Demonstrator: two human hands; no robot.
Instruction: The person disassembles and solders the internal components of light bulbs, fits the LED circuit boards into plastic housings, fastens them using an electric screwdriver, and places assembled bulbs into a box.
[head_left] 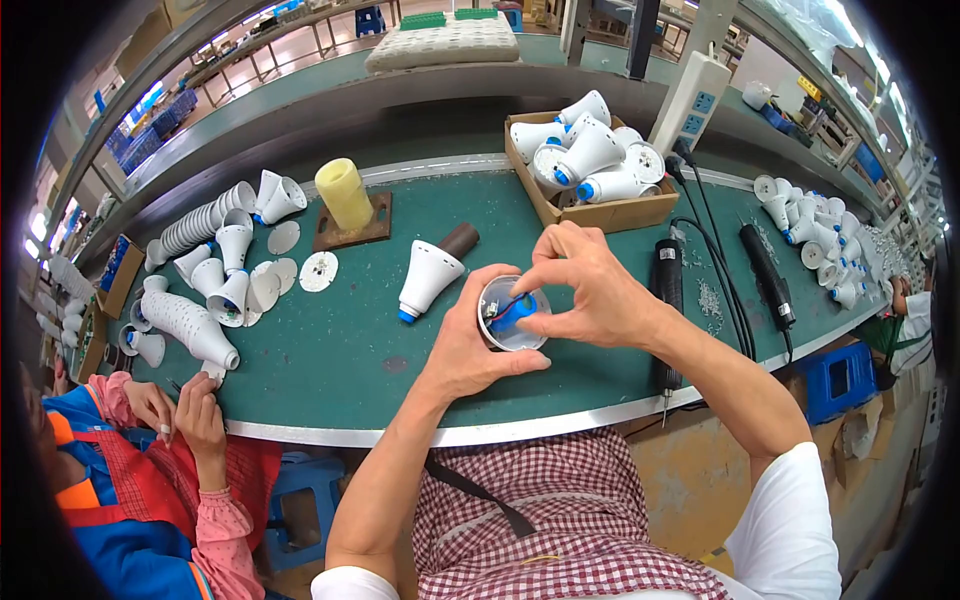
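Observation:
A white cup-shaped housing (pixel 528 338) is held above the green table (pixel 340 345), its open end facing up. My left hand (pixel 466 345) wraps round its left and lower side. Inside it are a blue part (pixel 514 312) and thin wires. My right hand (pixel 590 285) reaches over the opening, thumb and index finger closing on the blue part. Just behind my left hand, a white cone housing with a blue tip (pixel 430 278) leans on a dark cylinder (pixel 459 241).
A cardboard box (pixel 600 216) of white housings stands behind. A yellow cylinder (pixel 344 195) sits on a brown plate. Housings and white discs (pixel 319 271) lie left, near a co-worker's hands (pixel 200 415). Two black electric screwdrivers (pixel 668 290) with cables lie right.

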